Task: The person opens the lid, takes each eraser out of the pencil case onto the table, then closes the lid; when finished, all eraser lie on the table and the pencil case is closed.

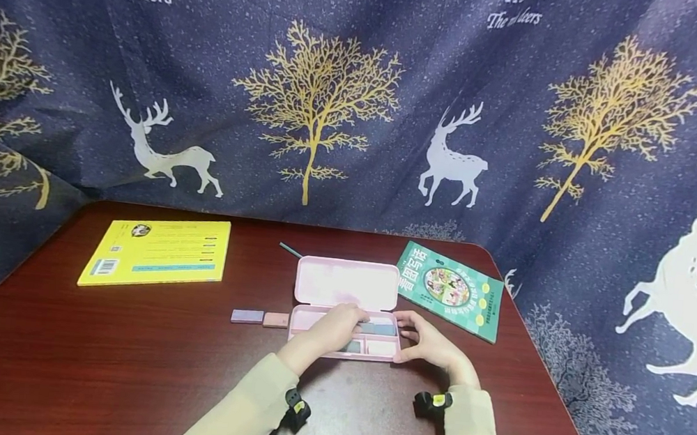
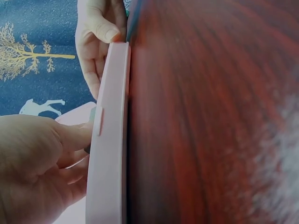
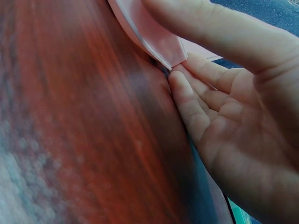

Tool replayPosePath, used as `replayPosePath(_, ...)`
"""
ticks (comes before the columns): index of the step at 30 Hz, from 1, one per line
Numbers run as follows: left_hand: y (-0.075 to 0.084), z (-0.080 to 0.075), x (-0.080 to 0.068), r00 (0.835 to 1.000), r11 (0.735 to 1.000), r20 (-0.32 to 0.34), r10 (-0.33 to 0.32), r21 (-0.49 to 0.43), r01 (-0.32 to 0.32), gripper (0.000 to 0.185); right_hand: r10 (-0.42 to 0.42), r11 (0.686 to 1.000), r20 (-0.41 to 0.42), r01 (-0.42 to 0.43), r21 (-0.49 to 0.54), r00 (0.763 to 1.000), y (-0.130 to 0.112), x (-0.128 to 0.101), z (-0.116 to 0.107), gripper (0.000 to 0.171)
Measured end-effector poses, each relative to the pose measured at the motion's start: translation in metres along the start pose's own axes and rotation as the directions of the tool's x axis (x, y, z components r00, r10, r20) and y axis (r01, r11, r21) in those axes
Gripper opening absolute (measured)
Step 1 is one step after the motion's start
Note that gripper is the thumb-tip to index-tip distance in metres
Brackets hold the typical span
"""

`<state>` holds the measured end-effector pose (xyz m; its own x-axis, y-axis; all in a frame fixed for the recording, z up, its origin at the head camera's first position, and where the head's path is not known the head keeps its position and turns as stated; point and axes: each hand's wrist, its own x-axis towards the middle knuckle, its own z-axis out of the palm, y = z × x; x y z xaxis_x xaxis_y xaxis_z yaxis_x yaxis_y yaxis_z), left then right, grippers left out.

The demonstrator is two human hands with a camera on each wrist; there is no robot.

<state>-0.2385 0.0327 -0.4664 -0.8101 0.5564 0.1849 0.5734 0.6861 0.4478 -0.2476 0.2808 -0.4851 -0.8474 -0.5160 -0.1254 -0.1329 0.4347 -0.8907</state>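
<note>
An open pink pencil case [image 1: 347,284] lies mid-table, lid flat behind its tray [image 1: 307,320]. My left hand [image 1: 338,328] reaches into the tray, fingers curled on a small grey-green block [image 1: 380,329]. In the left wrist view that hand [image 2: 42,158] presses against the inside of the case's front wall [image 2: 110,140], a dark piece [image 2: 92,115] showing by the index finger. My right hand [image 1: 425,340] pinches the case's right end. The right wrist view shows it [image 3: 233,121] with the thumb over the pink corner [image 3: 159,42] and the fingers beside it.
Two small blocks, purple [image 1: 247,316] and brownish pink [image 1: 275,320], lie left of the case. A yellow book [image 1: 156,251] sits at the back left and a green book [image 1: 448,290] at the back right. A thin teal stick [image 1: 290,249] lies behind the lid on the dark red table [image 1: 89,360].
</note>
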Motion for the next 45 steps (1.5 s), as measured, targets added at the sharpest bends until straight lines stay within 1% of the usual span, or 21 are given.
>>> replayPosePath(2, 0.000, -0.001, 0.001, 1.000, 1.000, 0.020, -0.019, -0.021, 0.020, 0.024, 0.000, 1.000, -0.001, 0.000, -0.002, 1.000, -0.001, 0.000, 0.000, 0.080)
replayPosePath(6, -0.001, -0.003, 0.001, 0.998, 0.999, 0.040, -0.043, -0.031, 0.045, 0.022, 0.004, 1.000, -0.002, -0.004, -0.003, 1.000, -0.001, 0.000, 0.000, 0.079)
replayPosePath(15, 0.000, -0.003, -0.001, 0.997, 0.997, 0.040, -0.064, -0.037, 0.065, 0.021, 0.002, 1.000, 0.008, -0.002, 0.004, 1.000, -0.002, -0.001, 0.001, 0.079)
replayPosePath(22, 0.000, -0.003, -0.001, 0.999, 0.998, 0.004, -0.046, -0.040, 0.046, 0.015, -0.022, 1.000, 0.016, 0.022, 0.016, 1.000, -0.002, 0.001, 0.001, 0.080)
replayPosePath(26, 0.002, -0.005, -0.002, 0.998, 0.996, -0.002, -0.069, -0.050, 0.069, 0.018, -0.022, 1.000, 0.017, 0.022, 0.018, 1.000, 0.000, 0.001, 0.000, 0.080)
replayPosePath(32, 0.004, -0.010, -0.004, 0.997, 0.997, -0.031, -0.069, -0.045, 0.067, 0.020, -0.003, 1.000, 0.017, 0.003, 0.012, 1.000, -0.002, 0.001, 0.000, 0.081)
replayPosePath(35, 0.004, -0.013, -0.006, 0.996, 0.995, -0.043, -0.075, -0.062, 0.073, 0.020, 0.000, 1.000, 0.013, -0.001, 0.009, 1.000, -0.003, 0.000, 0.000, 0.080)
replayPosePath(39, 0.000, -0.018, -0.010, 0.995, 0.995, -0.070, -0.073, -0.073, 0.068, 0.018, 0.001, 1.000, 0.014, -0.001, 0.013, 1.000, -0.002, 0.000, 0.001, 0.080)
replayPosePath(42, -0.005, -0.023, -0.014, 0.993, 0.996, -0.102, -0.057, -0.068, 0.051, 0.017, -0.003, 1.000, 0.014, 0.003, 0.014, 1.000, -0.002, 0.000, 0.001, 0.080)
replayPosePath(45, -0.010, -0.029, -0.019, 0.991, 0.995, -0.125, -0.054, -0.087, 0.043, 0.017, -0.006, 1.000, 0.011, 0.006, 0.012, 1.000, -0.002, 0.001, 0.001, 0.080)
